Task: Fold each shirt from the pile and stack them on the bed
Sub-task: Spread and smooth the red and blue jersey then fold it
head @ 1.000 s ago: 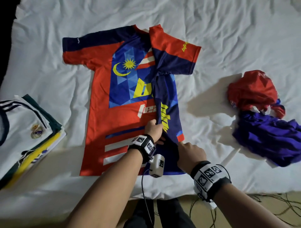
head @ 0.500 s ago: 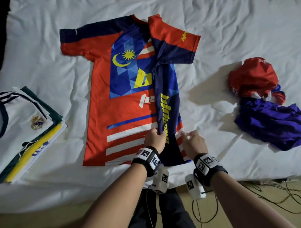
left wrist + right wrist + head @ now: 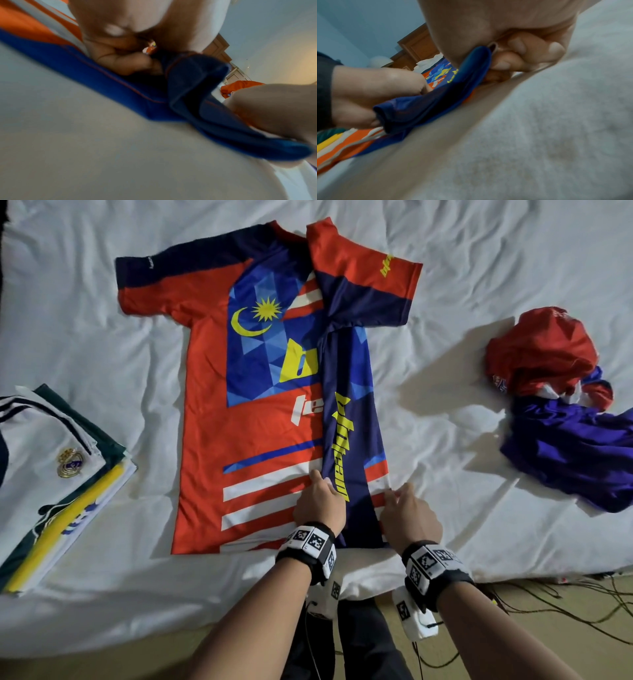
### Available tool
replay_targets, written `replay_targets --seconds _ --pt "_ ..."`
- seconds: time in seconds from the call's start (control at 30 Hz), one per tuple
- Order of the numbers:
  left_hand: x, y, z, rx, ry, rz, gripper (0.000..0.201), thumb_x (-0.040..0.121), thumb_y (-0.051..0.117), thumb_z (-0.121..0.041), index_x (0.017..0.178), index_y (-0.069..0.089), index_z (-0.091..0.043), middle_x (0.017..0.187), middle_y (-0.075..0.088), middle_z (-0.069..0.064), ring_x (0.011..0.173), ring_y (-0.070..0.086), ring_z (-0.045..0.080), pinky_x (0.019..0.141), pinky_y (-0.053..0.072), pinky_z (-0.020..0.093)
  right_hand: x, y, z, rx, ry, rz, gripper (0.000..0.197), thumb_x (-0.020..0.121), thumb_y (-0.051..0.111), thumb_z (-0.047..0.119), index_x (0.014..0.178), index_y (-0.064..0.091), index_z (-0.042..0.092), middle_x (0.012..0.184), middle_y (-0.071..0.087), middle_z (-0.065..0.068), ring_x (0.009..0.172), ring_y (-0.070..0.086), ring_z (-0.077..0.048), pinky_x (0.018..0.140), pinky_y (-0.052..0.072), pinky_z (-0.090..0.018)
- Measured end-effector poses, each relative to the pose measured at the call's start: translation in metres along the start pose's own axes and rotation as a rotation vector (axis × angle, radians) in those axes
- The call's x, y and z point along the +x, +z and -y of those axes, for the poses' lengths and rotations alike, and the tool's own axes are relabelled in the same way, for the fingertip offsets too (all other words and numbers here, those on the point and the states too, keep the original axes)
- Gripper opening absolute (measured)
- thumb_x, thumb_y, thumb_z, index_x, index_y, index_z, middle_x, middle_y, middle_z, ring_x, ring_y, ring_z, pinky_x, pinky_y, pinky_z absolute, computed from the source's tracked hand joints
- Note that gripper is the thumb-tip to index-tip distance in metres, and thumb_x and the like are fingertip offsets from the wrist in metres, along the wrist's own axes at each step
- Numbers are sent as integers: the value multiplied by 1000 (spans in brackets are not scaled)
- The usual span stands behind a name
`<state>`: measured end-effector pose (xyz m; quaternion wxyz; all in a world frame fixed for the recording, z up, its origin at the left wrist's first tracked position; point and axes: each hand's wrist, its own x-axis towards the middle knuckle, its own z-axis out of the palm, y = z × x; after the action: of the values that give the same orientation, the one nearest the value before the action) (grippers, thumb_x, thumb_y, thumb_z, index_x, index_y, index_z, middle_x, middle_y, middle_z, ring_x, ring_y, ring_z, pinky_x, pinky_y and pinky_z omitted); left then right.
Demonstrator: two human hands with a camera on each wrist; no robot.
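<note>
The orange and navy jersey (image 3: 253, 412) lies face up on the white bed (image 3: 445, 251), collar far, hem near, with its right side panel turned inward as a navy strip (image 3: 349, 419) running down from the right sleeve. Both hands work the near end of that strip: the left hand (image 3: 320, 501) pinches its left edge with curled fingers (image 3: 120, 63), and the right hand (image 3: 409, 517) grips its right edge, fingers (image 3: 522, 54) closed around the navy hem.

The cloth looks thin, slick and limp, so I judge it will slide and bunch rather than hold a crease; gripping at the hem corners and along the fold line, then smoothing flat, seems the safest hold. The twist under the right sleeve may need pulling straight.

A stack of folded shirts (image 3: 51, 474), a white one with a crest on top, sits at the left, well apart. The unfolded pile (image 3: 565, 412), red over purple, lies to the right, also apart. Nothing lies between either heap and the jersey. Cables (image 3: 548, 604) trail on the floor beyond the near edge.
</note>
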<state>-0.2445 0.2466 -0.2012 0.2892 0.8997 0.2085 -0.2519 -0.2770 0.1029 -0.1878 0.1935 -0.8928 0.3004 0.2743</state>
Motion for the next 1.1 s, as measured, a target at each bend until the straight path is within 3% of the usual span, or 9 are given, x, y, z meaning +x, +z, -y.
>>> replay_targets --seconds 0.13,0.23,0.4,0.57,0.67,0.77,0.83,0.97,1.1 --pt "6 -4 -2 15 -15 18 48 105 37 -53 129 50 -14 121 68 19 113 64 40 89 47 44 -4 0 3 1 -209 -168 28 93 51 24 121 47 24 119 57 -7 101 62 -37 68 41 -39" --pt "10 1 -1 91 45 20 40 105 41 -46 129 49 -14 118 70 16 111 65 38 87 48 43 3 4 5 -33 -343 -189 26 94 55 24 120 55 22 118 53 -5 105 57 -33 63 40 -36" --pt "10 2 4 170 87 21 35 107 39 -41 126 49 -13 115 70 15 107 66 39 86 49 44 21 2 6 -66 -291 -127 16 101 47 29 109 58 20 107 56 -6 94 63 -38 65 40 -38" --pt "3 -6 -1 218 139 -103 29 102 53 -28 126 48 -14 126 62 16 113 62 39 82 49 44 27 -14 12 47 -13 -124 20 100 38 22 110 52 12 122 57 -12 106 60 -39 76 37 -40" --pt "0 8 -7 347 429 -226 67 89 56 -14 153 38 -14 161 30 22 146 34 43 107 39 59 18 -10 19 83 -233 -294 50 86 34 27 130 52 13 140 48 -14 124 47 -40 89 42 -47" --pt "15 22 9 539 612 -135 73 98 51 -23 164 19 -17 172 -3 13 158 -3 35 122 13 64 22 12 18 -131 -515 -138 74 88 18 43 158 30 21 168 17 -11 154 15 -32 121 19 -53" --pt "30 18 29 571 600 -112 70 101 52 -36 163 24 -19 172 5 10 158 5 35 122 13 65 34 22 5 -213 -515 -49 72 95 10 46 163 17 23 171 5 -6 158 1 -28 125 8 -53" --pt "43 -6 53 605 565 -82 66 102 46 -42 161 30 -17 170 16 16 156 13 40 121 14 67 43 13 -8 -228 -436 -44 74 95 10 47 164 4 21 171 -5 -7 158 -3 -29 125 5 -51" --pt "47 -39 45 527 512 -72 67 100 28 -45 160 32 -15 168 21 19 155 18 42 117 22 70 39 -16 19 -175 -489 -90 75 97 10 51 164 8 18 171 -5 -8 157 -4 -29 126 5 -51"
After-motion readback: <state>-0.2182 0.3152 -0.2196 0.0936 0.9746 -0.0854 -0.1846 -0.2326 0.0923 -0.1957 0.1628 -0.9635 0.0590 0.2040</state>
